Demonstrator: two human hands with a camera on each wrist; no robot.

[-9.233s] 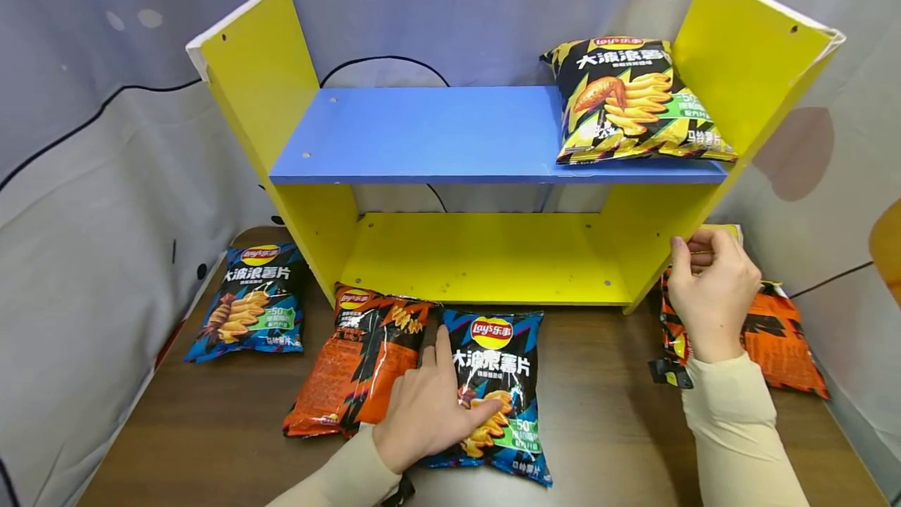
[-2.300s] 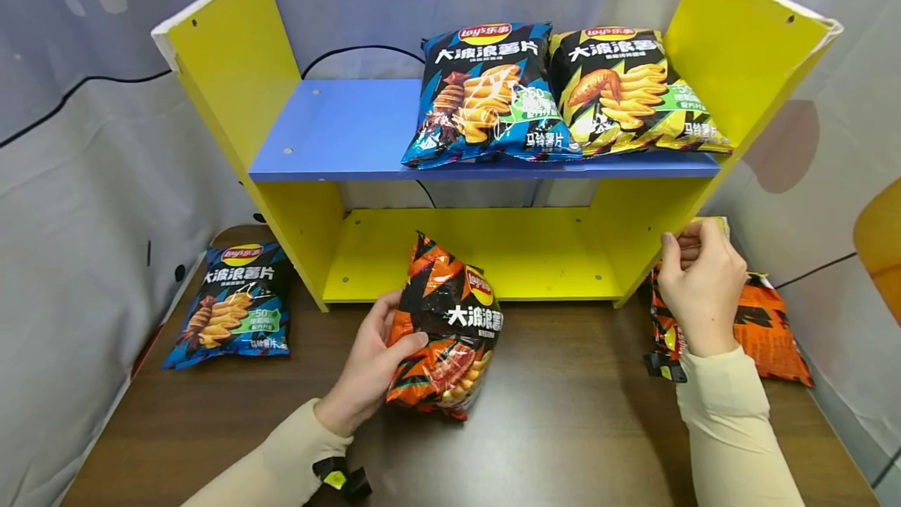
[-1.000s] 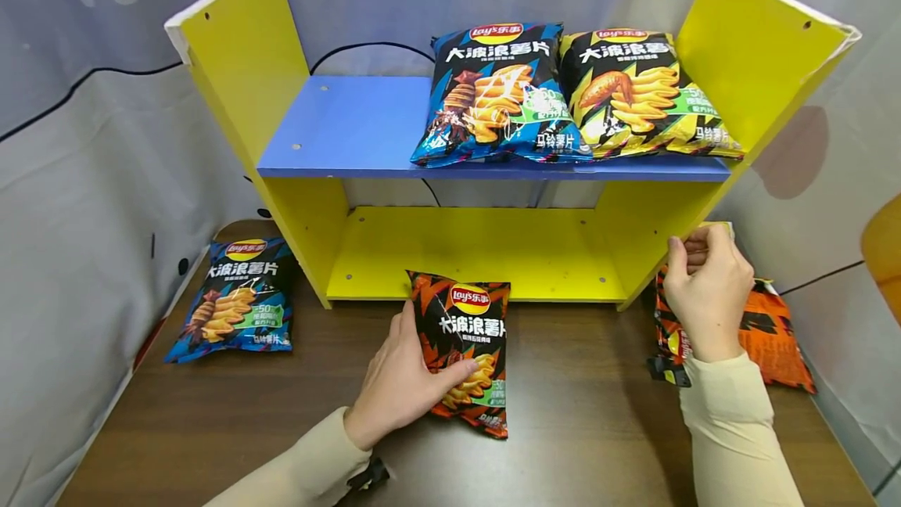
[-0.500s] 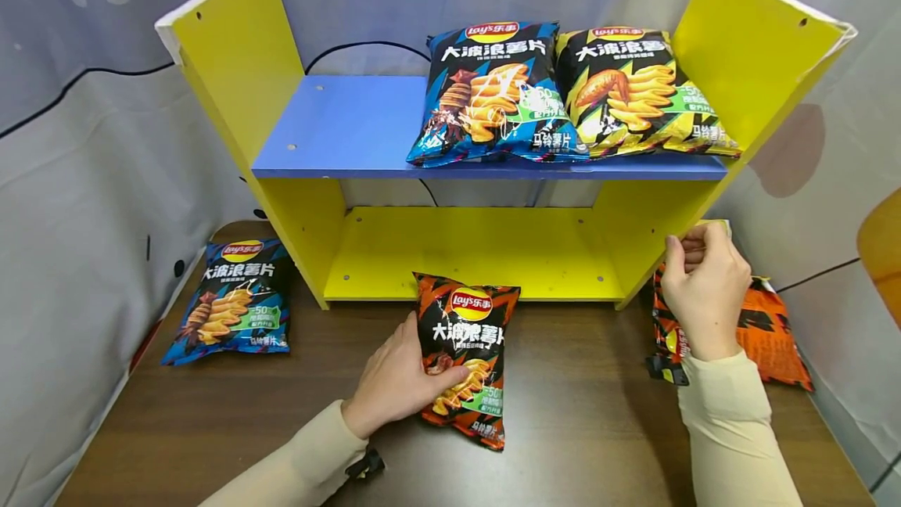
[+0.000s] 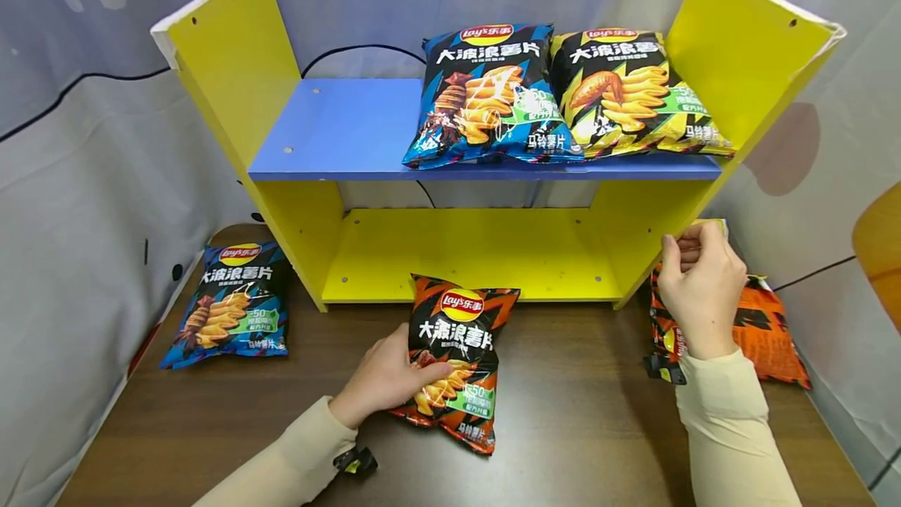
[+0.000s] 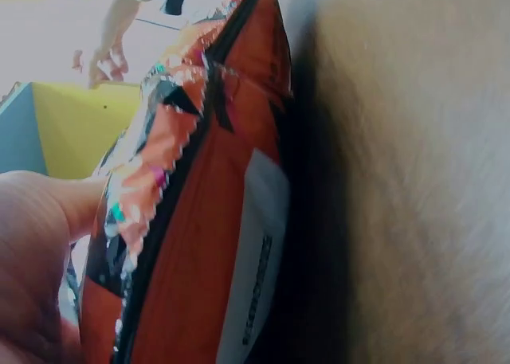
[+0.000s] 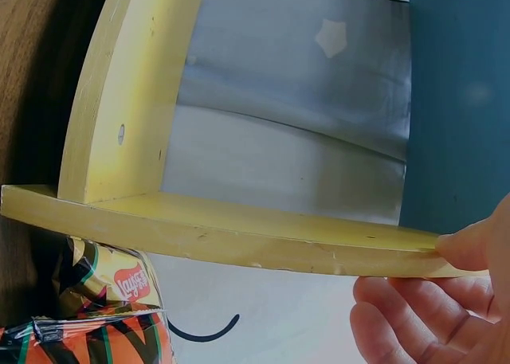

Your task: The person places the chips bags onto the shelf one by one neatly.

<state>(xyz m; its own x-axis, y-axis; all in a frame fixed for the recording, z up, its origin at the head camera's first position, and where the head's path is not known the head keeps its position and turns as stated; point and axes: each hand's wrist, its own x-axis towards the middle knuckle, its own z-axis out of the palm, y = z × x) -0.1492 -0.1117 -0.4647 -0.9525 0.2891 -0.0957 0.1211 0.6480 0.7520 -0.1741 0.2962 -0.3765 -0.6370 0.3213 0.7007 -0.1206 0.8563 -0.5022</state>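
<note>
My left hand (image 5: 383, 378) grips the left side of an orange-and-black potato chip bag (image 5: 457, 350), thumb across its printed front. The bag faces up, slightly tilted, close over the table before the shelf. From the left wrist view, its orange back and crimped edge (image 6: 179, 149) show, fingers hidden behind it. My right hand (image 5: 704, 288) pinches the front edge of the yellow side panel (image 7: 263, 248), thumb on the inner face, fingers outside. A blue chip bag (image 5: 489, 96) and a yellow-and-black one (image 5: 629, 92) lean side by side on the blue upper board (image 5: 345, 127).
The yellow lower board (image 5: 457, 253) lies behind the gripped bag. Another blue chip bag (image 5: 232, 303) rests at the shelf's left. Right of the shelf, an orange bag (image 5: 767, 331) lies partly behind my right arm, next to a yellow bag (image 7: 103, 272). Black cable runs along the curtain.
A blue bag has gone from the table onto the upper board beside the yellow one. My left hand has turned the orange bag face up and shifted it rightward; my right hand stays put.
</note>
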